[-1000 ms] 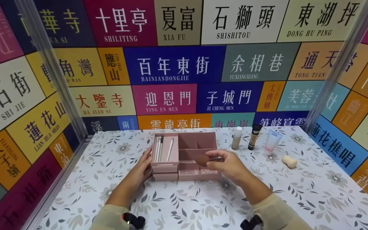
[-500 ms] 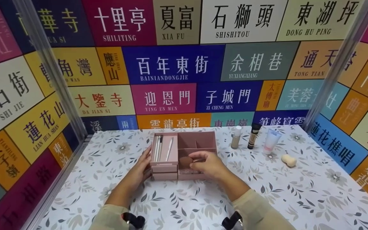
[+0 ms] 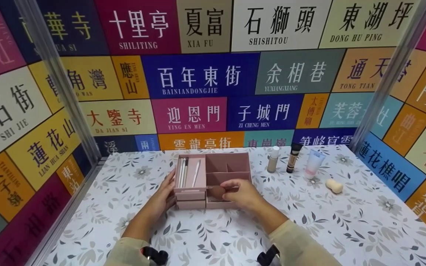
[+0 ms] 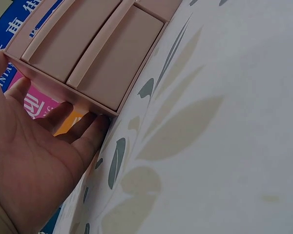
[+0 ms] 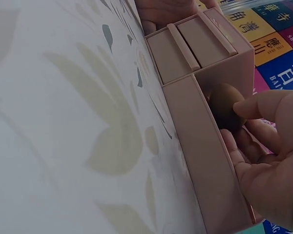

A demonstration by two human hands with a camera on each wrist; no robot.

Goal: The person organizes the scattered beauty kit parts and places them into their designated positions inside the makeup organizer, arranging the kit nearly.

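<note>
A pink makeup organizer [image 3: 190, 196] stands on the table, with drawers on its left and open compartments on its right. My left hand [image 3: 164, 193] rests its fingertips against the organizer's left side; in the left wrist view they touch the wall beside the drawers [image 4: 118, 58]. My right hand [image 3: 245, 194] pinches a brown egg-shaped makeup sponge [image 3: 216, 192] between thumb and fingers. In the right wrist view the sponge [image 5: 225, 103] is low in the front compartment, partly behind the front wall [image 5: 198, 141]. Whether it touches the bottom cannot be seen.
Several slim brushes or pencils [image 3: 184, 171] lie in the organizer's top left tray. To the right stand a white-capped bottle [image 3: 273, 160], a black tube [image 3: 292, 159] and a clear blue-pink tube [image 3: 314, 164]. A cream gourd-shaped sponge [image 3: 334, 186] lies nearer.
My right hand has moved left with the brown sponge, from over the right compartments into the front compartment, then slightly lower. The left hand has stayed against the organizer.
</note>
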